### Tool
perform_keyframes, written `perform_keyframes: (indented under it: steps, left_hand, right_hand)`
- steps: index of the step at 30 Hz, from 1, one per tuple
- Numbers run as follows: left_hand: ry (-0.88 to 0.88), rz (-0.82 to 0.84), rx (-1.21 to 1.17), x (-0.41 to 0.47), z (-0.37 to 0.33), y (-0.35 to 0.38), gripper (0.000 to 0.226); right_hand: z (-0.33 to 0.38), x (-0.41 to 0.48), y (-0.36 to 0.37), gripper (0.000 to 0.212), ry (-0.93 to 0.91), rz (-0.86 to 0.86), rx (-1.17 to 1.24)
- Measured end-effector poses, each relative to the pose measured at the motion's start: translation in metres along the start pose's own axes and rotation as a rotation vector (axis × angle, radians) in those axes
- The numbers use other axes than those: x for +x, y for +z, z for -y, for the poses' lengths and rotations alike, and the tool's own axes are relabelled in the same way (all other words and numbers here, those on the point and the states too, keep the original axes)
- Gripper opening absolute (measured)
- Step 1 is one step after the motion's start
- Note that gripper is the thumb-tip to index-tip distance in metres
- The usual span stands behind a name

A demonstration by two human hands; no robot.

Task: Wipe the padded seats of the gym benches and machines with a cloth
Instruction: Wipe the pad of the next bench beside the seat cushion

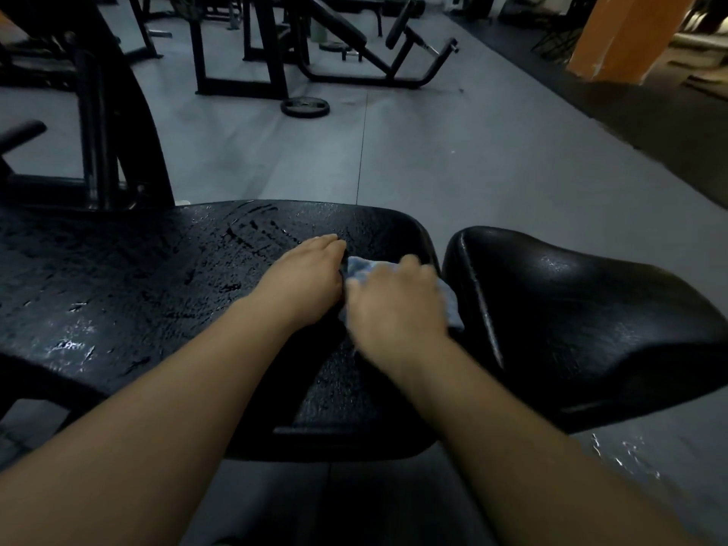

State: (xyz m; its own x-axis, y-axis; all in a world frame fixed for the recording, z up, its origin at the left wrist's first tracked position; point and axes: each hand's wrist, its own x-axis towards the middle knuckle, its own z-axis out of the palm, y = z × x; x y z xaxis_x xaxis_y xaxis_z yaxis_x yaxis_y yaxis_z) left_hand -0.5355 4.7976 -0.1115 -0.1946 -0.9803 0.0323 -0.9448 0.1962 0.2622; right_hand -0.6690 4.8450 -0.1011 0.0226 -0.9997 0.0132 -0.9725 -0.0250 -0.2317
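1. Both hands are meeting at the right end of the long bench pad (157, 293), close to the gap before the seat pad (591, 317).
2. The blue cloth (364, 269) is lying bunched on that pad between the hands, with one corner (451, 309) poking out past the right wrist.
3. The right hand (394, 301) is pressing down on the cloth, fingers curled over it; it is blurred, so how tightly it is gripping I cannot tell.
4. The left hand (307, 277) is lying flat on the pad just beside the cloth, fingers extended and holding nothing that I can see (it may be touching the cloth's edge).
5. The cloth is looking soft, light and floppy, so it will likely bunch and slide; gathering it under a flat palm should work better than pinching a corner.
6. The bench pad is showing wet streaks and a worn, pitted surface, while the seat pad is looking smooth and glossy, probably slick.
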Motion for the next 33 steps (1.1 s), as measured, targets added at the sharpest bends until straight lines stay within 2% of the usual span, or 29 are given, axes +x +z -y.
perform_keyframes:
  steps: [2,4,5,7,8,9,10,11,12,13,15,16,17,19,21,22,23,25,28,30,33]
  left_hand:
    - [-0.001,-0.001,-0.028,0.002,0.004,-0.001,0.046]
    - [0.008,0.008,-0.046,0.003,0.009,-0.002,0.048]
    - [0.016,0.016,-0.038,0.003,0.010,-0.002,0.049]
    - [0.029,0.020,-0.014,0.005,0.011,-0.001,0.049]
    - [0.027,0.019,-0.017,0.006,0.011,-0.001,0.048]
    - [0.025,0.018,-0.018,0.005,0.010,-0.001,0.046]
    - [0.024,0.016,-0.011,0.004,0.009,-0.001,0.045]
    - [0.022,0.019,0.001,0.003,0.009,-0.002,0.046]
    - [0.020,0.024,0.009,0.003,0.008,-0.002,0.047]
    - [0.017,0.028,0.013,0.002,0.007,-0.003,0.049]
    - [0.010,0.022,0.010,0.001,0.005,-0.003,0.051]
    - [0.007,0.016,0.006,0.001,0.005,-0.002,0.051]
    - [0.005,0.009,0.004,0.001,0.004,-0.002,0.051]
    - [0.008,-0.002,0.006,0.001,0.003,-0.002,0.051]
    - [0.030,-0.008,0.009,-0.001,0.004,0.000,0.051]
    - [0.040,-0.014,0.015,-0.002,0.006,0.000,0.050]
    - [0.049,-0.024,0.022,-0.003,0.008,0.001,0.049]
    - [0.056,-0.034,0.035,-0.005,0.011,0.002,0.048]
    - [0.040,-0.036,0.046,-0.006,0.009,0.002,0.050]
    - [0.035,-0.037,0.033,-0.007,0.008,0.001,0.061]
    - [0.036,-0.044,0.019,-0.005,0.012,0.000,0.068]
  right_hand:
    - [0.003,-0.023,0.014,0.048,-0.199,-0.055,-0.018]
    - [-0.020,-0.045,0.004,0.046,-0.413,0.032,0.100]
    - [-0.034,-0.053,-0.007,0.041,-0.443,0.134,0.184]
    - [-0.054,-0.059,-0.035,0.042,-0.363,0.331,0.343]
    - [-0.058,-0.056,-0.047,0.050,-0.272,0.374,0.452]
    - [-0.060,-0.051,-0.054,0.055,-0.193,0.333,0.517]
    - [-0.058,-0.044,-0.056,0.054,-0.138,0.229,0.489]
    - [-0.054,-0.039,-0.054,0.048,-0.099,0.119,0.359]
    - [-0.046,-0.035,-0.049,0.041,-0.051,0.086,0.211]
    - [-0.039,-0.032,-0.038,0.044,0.001,0.115,0.094]
    - [-0.026,-0.023,-0.010,0.068,0.057,0.179,-0.029]
    - [-0.018,-0.020,0.001,0.075,0.054,0.157,-0.040]
    - [-0.011,-0.017,0.006,0.077,0.014,0.116,-0.041]
    - [-0.008,-0.016,0.008,0.071,-0.211,0.077,-0.032]
    - [-0.021,-0.025,0.003,0.063,-0.439,0.102,-0.009]
    - [-0.032,-0.029,0.000,0.060,-0.495,0.122,-0.007]
    - [-0.044,-0.027,0.001,0.058,-0.508,0.123,-0.015]
    - [-0.060,-0.005,0.002,0.057,-0.407,0.091,-0.053]
    - [-0.038,0.039,0.009,0.059,-0.255,0.020,-0.070]
    - [-0.018,0.032,0.016,0.058,-0.352,-0.004,-0.062]
    - [-0.026,-0.006,0.010,0.060,-0.549,0.076,0.025]
